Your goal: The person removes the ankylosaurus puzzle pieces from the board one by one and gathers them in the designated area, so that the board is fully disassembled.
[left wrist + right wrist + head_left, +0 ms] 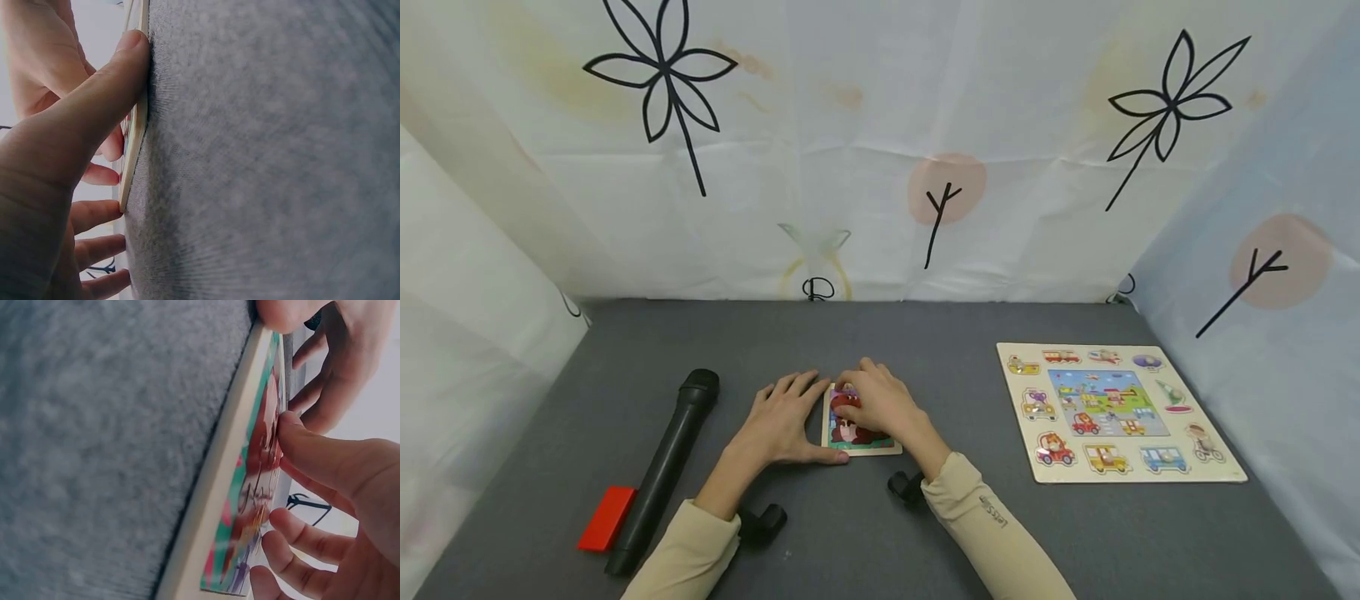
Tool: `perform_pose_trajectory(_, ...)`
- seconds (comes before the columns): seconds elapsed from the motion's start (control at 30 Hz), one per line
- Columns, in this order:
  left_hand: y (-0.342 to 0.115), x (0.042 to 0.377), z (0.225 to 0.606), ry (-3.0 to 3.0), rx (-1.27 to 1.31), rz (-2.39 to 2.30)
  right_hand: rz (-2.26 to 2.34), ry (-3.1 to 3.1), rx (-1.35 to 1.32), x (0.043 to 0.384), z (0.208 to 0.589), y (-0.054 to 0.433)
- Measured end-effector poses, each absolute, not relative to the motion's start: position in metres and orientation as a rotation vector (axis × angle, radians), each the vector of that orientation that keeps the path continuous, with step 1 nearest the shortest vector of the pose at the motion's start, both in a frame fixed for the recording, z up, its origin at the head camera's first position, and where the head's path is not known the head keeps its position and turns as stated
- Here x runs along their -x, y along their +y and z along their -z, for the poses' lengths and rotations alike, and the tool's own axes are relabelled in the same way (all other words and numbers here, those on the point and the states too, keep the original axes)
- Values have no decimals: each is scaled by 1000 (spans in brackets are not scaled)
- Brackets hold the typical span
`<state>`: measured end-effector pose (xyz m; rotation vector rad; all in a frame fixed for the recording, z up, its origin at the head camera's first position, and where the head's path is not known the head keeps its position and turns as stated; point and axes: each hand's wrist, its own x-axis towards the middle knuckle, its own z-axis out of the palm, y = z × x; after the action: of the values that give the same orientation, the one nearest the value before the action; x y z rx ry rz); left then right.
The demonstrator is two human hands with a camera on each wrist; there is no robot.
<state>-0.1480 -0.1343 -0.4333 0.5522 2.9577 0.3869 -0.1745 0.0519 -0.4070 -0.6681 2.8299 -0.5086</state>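
A small wooden picture puzzle lies flat on the grey table, its pale frame around a red-brown animal on green. My left hand spreads around its left side, thumb along the front edge and fingers reaching toward the far edge. In the left wrist view that thumb presses against the wooden rim. Over the puzzle is my right hand, with thumb and fingertips touching the picture's surface. Its bent fingers hover close over the picture in the right wrist view. Part of the picture is hidden beneath this hand.
A larger wooden vehicle puzzle board lies on the right. To the left a black microphone rests beside a red block. A white patterned curtain stands behind the grey table.
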Motion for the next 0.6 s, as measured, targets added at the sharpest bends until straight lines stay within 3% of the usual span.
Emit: perform_pose_trajectory(0.6,-134,148,433,2925,-535,-435,517,2810,644,175,404,51)
